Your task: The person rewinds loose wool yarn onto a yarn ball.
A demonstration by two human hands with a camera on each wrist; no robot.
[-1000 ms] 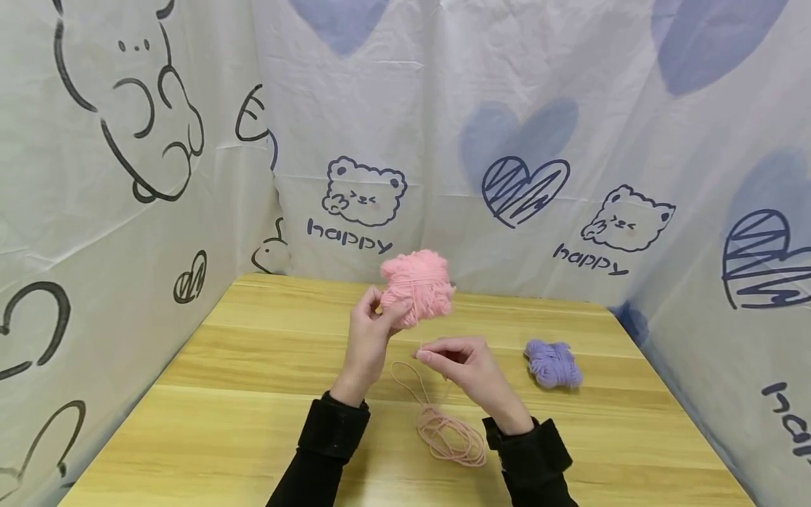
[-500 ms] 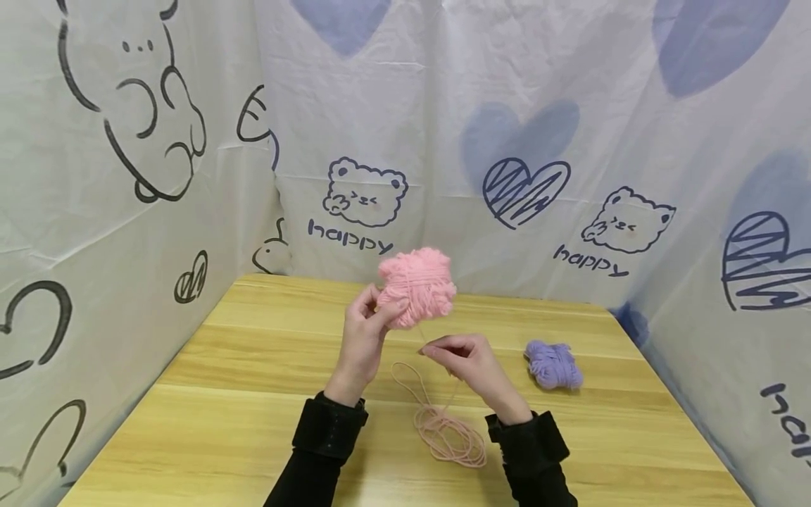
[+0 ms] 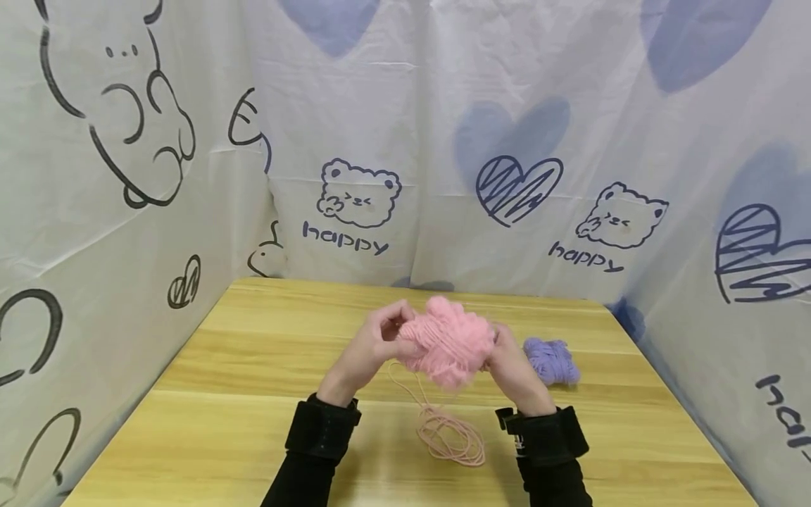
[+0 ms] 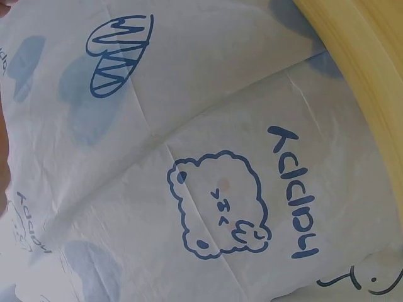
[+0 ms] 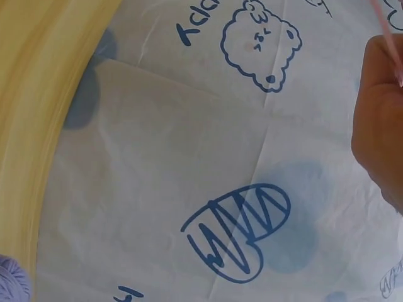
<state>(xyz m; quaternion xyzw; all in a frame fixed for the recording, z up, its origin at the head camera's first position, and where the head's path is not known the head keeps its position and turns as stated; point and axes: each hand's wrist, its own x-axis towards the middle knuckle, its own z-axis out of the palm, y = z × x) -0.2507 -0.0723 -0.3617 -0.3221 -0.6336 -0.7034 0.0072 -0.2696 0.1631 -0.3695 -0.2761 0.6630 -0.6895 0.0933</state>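
A fluffy pink skein of yarn [image 3: 446, 341] is held up over the table between both hands in the head view. My left hand [image 3: 370, 348] grips its left end, thumb in front. At the skein's right end is my right hand [image 3: 516, 370], its fingertips hidden behind the yarn. The right wrist view has part of this hand [image 5: 384, 132] at the edge, with a pink strand [image 5: 380, 19] running into its fingers. Below, a loose coil of pale pink yarn [image 3: 451, 440] lies on the table, a thin strand rising from it toward the skein.
A purple skein of yarn [image 3: 551, 361] lies on the wooden table [image 3: 209, 415], just beyond my right wrist. White sheets [image 3: 431, 141] with blue hearts and bear drawings hang behind the table and along both sides.
The pink skein has come down and right, tilting as it moves. My right hand has gone from pinching the strand below the skein to the skein's right end.
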